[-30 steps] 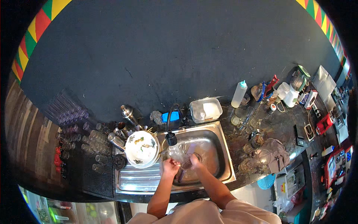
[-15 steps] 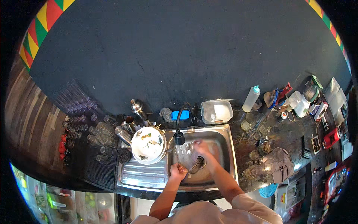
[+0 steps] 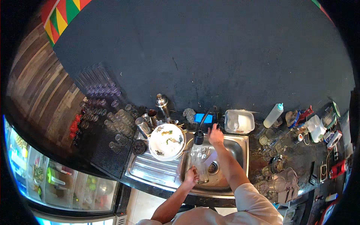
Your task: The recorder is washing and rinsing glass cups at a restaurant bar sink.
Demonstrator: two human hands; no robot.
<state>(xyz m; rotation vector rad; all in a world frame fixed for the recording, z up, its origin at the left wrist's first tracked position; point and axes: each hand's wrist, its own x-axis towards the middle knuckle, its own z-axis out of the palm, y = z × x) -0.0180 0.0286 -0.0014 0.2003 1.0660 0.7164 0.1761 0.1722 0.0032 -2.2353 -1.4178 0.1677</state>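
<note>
- Head view looks down on a steel sink [image 3: 240, 144] set in a dark counter, with the person's forearms coming up from the lower edge.
- Left hand [image 3: 190, 175] is closed around a clear glass [image 3: 201, 171], holding it over the basin below the black faucet [image 3: 199, 135].
- Right hand [image 3: 215, 135] reaches to the back of the sink at the faucet's base; whether its fingers grip anything cannot be told.
- A white patterned plate [image 3: 167, 141] rests on the drainboard just left of the basin.
- Behind the sink sit a blue sponge [image 3: 203, 118] and a white tub [image 3: 240, 121].
</note>
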